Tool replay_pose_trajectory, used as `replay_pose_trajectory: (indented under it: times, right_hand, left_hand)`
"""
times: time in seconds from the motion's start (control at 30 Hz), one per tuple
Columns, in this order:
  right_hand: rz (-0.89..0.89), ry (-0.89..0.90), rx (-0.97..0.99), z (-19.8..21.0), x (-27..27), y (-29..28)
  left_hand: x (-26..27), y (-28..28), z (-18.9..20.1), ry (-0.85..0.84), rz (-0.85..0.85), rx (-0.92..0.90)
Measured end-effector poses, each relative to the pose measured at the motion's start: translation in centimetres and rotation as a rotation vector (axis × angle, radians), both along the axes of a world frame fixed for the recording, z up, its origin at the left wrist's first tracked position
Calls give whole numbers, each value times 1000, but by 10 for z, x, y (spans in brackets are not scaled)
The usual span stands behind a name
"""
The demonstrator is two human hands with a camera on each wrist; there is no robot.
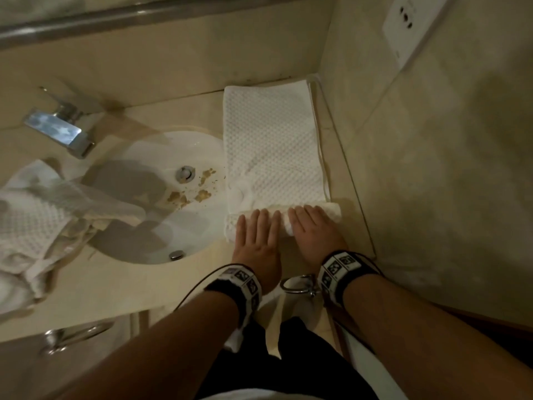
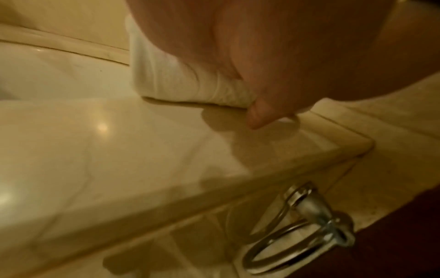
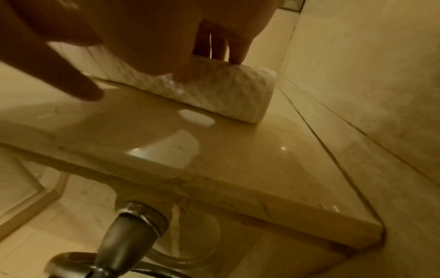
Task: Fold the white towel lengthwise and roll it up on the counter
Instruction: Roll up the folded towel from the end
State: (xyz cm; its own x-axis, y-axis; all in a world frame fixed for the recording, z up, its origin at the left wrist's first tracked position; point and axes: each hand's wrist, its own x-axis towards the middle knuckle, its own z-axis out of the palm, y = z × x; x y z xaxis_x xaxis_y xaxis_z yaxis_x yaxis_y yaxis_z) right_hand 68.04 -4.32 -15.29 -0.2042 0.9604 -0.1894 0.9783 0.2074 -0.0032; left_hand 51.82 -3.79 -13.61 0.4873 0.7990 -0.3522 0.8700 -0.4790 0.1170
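Note:
The white waffle towel [image 1: 271, 145] lies folded into a long strip on the beige counter [image 1: 121, 284], running from the back wall toward me. Its near end is wound into a short roll [image 1: 334, 210]. My left hand [image 1: 258, 226] and right hand [image 1: 310, 223] lie side by side on top of that roll, palms down, fingers straight. In the left wrist view the roll [image 2: 178, 82] sits under my palm, the thumb against its near side. The right wrist view shows my fingertips [image 3: 235, 52] pressing on the roll [image 3: 226, 94].
A white sink [image 1: 202, 148] with brown crumbs [image 1: 202, 194] sits just left of the towel, with a chrome faucet [image 1: 57, 131] behind it. A crumpled white towel [image 1: 28, 220] lies far left. The side wall [image 1: 432, 168] stands close on the right. A chrome ring holder [image 1: 297, 284] hangs under the counter edge.

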Motion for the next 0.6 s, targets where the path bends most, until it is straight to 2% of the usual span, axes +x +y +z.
replay_pose_trajectory:
  times: [0.27, 0.4, 0.6]
  right_hand:
    - [-21, 41, 28, -14, 5, -2]
    - [-84, 99, 44, -24, 1, -4]
    - [-98, 62, 166, -28, 2, 10]
  left_hand:
    - [12, 10, -2, 58, 118, -119]
    - [12, 21, -2, 52, 108, -107]
    - [9, 21, -2, 44, 83, -91]
